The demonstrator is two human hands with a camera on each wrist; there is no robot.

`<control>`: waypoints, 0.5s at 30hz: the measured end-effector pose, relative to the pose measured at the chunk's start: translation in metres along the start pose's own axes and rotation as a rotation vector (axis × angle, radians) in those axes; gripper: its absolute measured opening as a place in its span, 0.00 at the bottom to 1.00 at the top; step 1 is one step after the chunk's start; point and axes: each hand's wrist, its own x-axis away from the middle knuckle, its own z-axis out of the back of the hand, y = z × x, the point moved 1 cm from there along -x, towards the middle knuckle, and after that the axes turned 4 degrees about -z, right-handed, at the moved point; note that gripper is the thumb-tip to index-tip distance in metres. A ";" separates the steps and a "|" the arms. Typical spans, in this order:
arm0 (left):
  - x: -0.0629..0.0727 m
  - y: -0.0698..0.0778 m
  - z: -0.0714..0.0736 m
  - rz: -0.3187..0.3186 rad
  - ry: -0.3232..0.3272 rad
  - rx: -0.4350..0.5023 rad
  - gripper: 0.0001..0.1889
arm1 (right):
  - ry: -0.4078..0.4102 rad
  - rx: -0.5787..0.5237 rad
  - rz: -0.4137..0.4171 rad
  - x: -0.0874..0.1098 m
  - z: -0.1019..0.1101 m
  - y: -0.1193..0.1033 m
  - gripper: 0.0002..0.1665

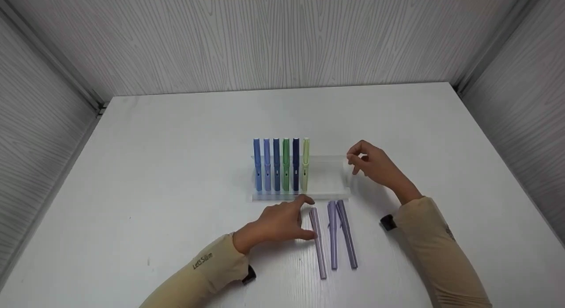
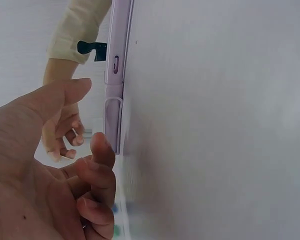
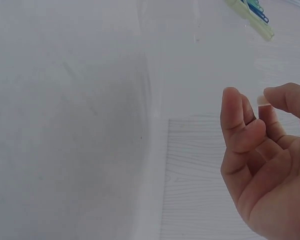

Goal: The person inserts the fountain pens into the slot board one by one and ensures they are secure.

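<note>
My left hand (image 1: pixel 280 220) reaches to the leftmost pen, a pinkish-lilac one (image 1: pixel 321 257) with a clip, lying on the table. Thumb and index finger are spread apart alongside it, the thumb tip right at its barrel. To its right lie a lavender pen (image 1: pixel 333 248) and a darker purple pen (image 1: pixel 349 246). Behind them stands a clear pen rack (image 1: pixel 329 196), its left part filled with several blue, green and yellow-green pens (image 1: pixel 286 164). My right hand (image 1: pixel 375 167) is at the rack's right end, fingers loosely curled, thumb and index tips close together (image 3: pixel 265 165).
The white table (image 1: pixel 176 158) carries the rack near its middle. A pale wood-grain panel (image 1: pixel 282 39) rises behind it, with side panels (image 1: pixel 521 78) at left and right. Both sleeves (image 1: pixel 435 246) carry dark wrist attachments.
</note>
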 end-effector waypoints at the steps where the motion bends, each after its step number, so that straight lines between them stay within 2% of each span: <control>1: -0.001 -0.001 0.000 0.002 -0.007 0.005 0.38 | -0.003 -0.009 -0.007 0.000 0.000 0.000 0.16; 7: -0.005 -0.004 -0.003 0.017 -0.030 0.012 0.37 | -0.011 -0.024 -0.025 -0.002 -0.001 0.001 0.16; 15: -0.007 -0.004 -0.003 0.025 -0.046 -0.001 0.37 | 0.007 -0.009 -0.002 -0.002 -0.001 0.002 0.16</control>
